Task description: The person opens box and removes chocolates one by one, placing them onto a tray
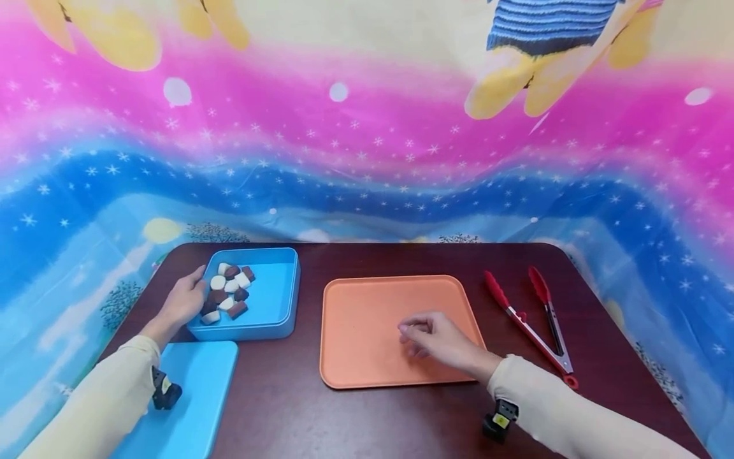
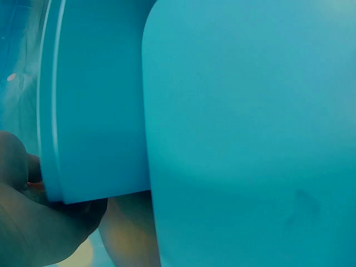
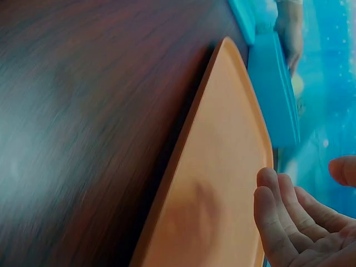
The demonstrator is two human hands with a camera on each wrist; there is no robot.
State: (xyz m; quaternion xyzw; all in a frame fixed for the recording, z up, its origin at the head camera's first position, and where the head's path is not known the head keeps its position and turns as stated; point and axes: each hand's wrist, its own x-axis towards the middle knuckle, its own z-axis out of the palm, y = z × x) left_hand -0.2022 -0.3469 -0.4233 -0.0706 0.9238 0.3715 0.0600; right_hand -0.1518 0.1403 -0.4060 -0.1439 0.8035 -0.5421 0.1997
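At the table's left, my left hand grips the left side of a light blue open box. Small brown and white chunks, like chocolates or sweets, lie along the box's left half; one brown chunk is near its front wall. In the left wrist view, the fingers meet the box's lower corner, partly hidden by it. Over the orange tray hovers my right hand, its fingers loosely bent with nothing between them. The right wrist view shows its fingers above the tray, thumb apart.
A flat light blue lid lies in front of the box, under my left forearm. Red-tipped metal tongs lie spread apart to the right of the tray. A patterned cloth hangs behind the dark wooden table.
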